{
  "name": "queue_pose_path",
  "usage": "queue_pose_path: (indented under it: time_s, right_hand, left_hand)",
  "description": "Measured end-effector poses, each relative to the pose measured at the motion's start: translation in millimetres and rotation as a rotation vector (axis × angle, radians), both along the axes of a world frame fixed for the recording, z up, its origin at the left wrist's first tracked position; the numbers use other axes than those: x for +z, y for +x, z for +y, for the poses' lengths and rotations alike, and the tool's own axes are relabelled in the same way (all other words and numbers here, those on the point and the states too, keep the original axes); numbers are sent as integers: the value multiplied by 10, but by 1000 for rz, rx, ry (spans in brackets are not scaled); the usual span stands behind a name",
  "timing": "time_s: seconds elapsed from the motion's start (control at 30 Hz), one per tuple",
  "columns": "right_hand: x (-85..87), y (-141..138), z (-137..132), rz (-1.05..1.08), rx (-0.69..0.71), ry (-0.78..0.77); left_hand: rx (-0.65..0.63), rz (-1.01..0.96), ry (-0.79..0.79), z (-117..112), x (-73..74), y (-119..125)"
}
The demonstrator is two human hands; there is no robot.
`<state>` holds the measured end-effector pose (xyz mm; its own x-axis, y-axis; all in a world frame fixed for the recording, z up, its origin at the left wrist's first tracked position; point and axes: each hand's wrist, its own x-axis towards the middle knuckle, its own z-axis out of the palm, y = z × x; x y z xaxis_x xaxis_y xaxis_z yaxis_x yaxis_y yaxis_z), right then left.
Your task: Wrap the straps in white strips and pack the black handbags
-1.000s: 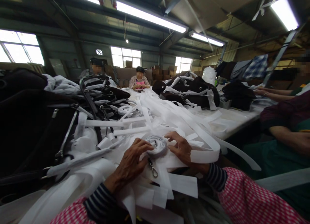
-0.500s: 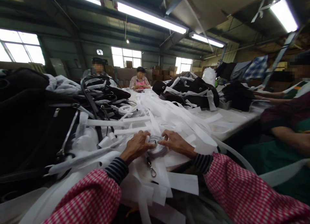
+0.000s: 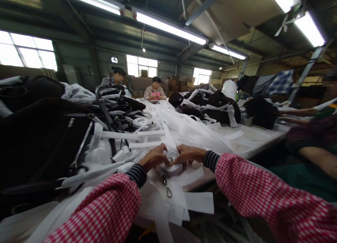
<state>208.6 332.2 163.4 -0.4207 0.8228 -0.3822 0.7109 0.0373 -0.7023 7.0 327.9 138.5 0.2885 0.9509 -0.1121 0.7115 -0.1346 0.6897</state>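
Observation:
A flat coil of whitish wrapped strap (image 3: 174,170) lies on the table in front of me, among white foam strips. My left hand (image 3: 154,156) is closed on the coil's left side, thumb pressing near its middle. On the opposite side my right hand (image 3: 191,154) grips it, its fingers curled around the edge. Both thumbs almost meet over a small metal piece at the centre. From the near side of the coil hangs a metal snap hook (image 3: 168,191) on a short dark end. A white foam strip (image 3: 170,137) runs away from me behind the coil.
Dark bags (image 3: 44,130) with straps are heaped at my left; another dark bag pile (image 3: 207,104) stands at back right. Loose foam sheets (image 3: 181,120) cover the table's middle. Co-workers sit across the table, and a person's arm (image 3: 318,159) is close at right.
My hands have closed in on the coil from both sides, with fingers now curled at its edge. The view has shifted slightly, and the snap hook still hangs toward me.

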Motion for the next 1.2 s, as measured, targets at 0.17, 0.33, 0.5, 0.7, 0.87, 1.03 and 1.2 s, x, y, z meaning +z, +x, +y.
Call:
queue_pose_path:
  time_s: [0.17,0.33,0.5,0.7,0.87,1.03,1.2]
  right_hand:
    - [-18,-65,-39,6,-18,32]
    - [-6,-98,-103,15,-39,87]
    - [-170,14,-163,99,-212,118]
    - [-364,342,-344,497,-442,207]
    - [-343,424,-417,523,-459,295]
    - [-241,237,-545,329,-216,631]
    - [-165,22,-618,101,-2,894]
  left_hand:
    - [40,51,20,7,-18,58]
    - [58,75,59,-96,-30,78]
    - [-14,67,113,-164,30,-66]
    - [-90,150,356,-269,83,68]
    - [-251,307,392,-433,-298,339]
    - [-258,168,354,-322,-369,272]
    - [-95,-13,393,-270,24,-72]
